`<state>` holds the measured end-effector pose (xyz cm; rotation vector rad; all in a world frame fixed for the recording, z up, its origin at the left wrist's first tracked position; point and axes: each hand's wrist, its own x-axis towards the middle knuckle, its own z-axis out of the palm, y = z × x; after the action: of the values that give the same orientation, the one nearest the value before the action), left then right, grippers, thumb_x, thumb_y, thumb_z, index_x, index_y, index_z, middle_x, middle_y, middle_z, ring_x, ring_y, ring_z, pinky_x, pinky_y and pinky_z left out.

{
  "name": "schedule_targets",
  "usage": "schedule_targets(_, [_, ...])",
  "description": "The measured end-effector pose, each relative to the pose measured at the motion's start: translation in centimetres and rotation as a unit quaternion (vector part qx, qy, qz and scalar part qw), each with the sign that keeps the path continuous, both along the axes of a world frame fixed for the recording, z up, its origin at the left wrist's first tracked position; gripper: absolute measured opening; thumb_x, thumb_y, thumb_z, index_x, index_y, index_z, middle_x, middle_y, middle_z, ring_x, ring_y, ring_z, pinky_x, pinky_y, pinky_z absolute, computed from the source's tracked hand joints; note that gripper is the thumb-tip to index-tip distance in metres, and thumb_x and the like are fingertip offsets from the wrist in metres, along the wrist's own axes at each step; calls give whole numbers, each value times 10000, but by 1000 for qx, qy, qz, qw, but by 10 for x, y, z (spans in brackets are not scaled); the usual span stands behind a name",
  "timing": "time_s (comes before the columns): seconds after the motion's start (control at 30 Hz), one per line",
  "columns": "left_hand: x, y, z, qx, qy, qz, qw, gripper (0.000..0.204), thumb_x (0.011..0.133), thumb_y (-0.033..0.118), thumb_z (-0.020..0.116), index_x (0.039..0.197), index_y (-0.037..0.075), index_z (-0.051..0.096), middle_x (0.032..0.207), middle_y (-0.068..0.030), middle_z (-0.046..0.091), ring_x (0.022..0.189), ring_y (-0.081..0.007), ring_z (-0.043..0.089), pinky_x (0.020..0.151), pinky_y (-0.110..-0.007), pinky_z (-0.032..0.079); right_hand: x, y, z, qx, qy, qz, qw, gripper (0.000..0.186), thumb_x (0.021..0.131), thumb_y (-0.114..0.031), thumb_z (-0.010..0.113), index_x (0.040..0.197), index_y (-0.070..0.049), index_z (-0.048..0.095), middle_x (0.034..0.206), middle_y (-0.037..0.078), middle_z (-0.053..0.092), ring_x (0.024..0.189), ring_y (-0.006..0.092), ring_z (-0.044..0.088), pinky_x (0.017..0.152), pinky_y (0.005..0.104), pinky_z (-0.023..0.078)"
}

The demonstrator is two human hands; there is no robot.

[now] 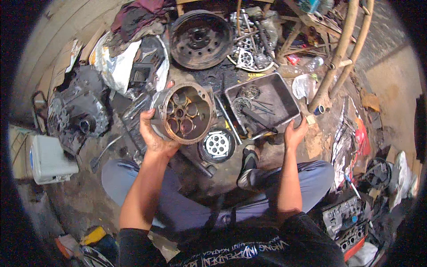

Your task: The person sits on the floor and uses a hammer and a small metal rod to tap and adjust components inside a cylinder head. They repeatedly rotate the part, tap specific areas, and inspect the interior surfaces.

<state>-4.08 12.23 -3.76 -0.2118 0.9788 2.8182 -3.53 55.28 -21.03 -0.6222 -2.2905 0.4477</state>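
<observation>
My left hand [155,139] is wrapped round a cylindrical metal housing [207,116], lifted and tilted so that its open end faces me. Inside it, a ring of round openings surrounds a central hub, all wet with brownish oil. At the near right corner of a grey rectangular metal tray [275,91], my right hand [295,131] grips the rim. The tray holds round gear-like parts [243,105], thin rods [262,105] and a dark bar [261,121]. Just below the housing, a silvery disc with round holes [218,144] sits in a dark round dish.
A black steel wheel rim [201,40] and a pan of metal parts [249,58] lie at the back. A dark gearbox casing [82,107] stands left, beyond a light grey container [53,160]. Bamboo poles [340,53] rise at right; engine parts [342,218] lie near right.
</observation>
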Motion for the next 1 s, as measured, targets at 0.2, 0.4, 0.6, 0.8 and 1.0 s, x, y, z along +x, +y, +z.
schedule_targets(0.2, [-1,31,-14,-63,-11,-78,995,889,816,595,528,1559,117,428,1462,-153,538,1252,-350,557,1016,-490,489,37,21,-64,-92,-128,-79,984,1158,727,-288,898,1633,-171,186,1280,302,494,1271,496,448,1083,565,372])
schedule_targets(0.4, [5,41,-15,-74,-12,-106,992,891,805,582,538,1559,122,425,1433,-153,559,1230,-350,570,1000,-501,499,44,34,-112,-253,-14,-35,967,1129,714,-212,930,1587,-71,228,1420,300,489,1331,439,484,1139,457,384])
schedule_targets(0.6, [10,40,-7,-42,2,-131,990,894,793,569,548,1560,127,421,1405,-152,581,1208,-350,582,984,-512,509,58,55,-164,-237,-146,-126,952,854,698,-264,933,1398,-26,506,1238,216,678,1184,375,639,1063,440,459])
schedule_targets(0.8, [11,31,6,47,60,-121,990,860,887,600,468,1575,93,372,1445,-174,554,1246,-359,600,1033,-501,523,55,68,-155,-277,-32,-240,930,629,728,-190,881,1268,-5,616,1190,205,711,1118,383,681,989,446,510])
schedule_targets(1.0, [13,1,7,226,123,-123,958,880,956,662,364,1601,67,303,1475,-190,526,1266,-384,578,1072,-536,484,26,58,-53,-167,123,-168,964,684,752,-123,853,1327,98,556,1280,264,650,1213,405,617,1069,474,450])
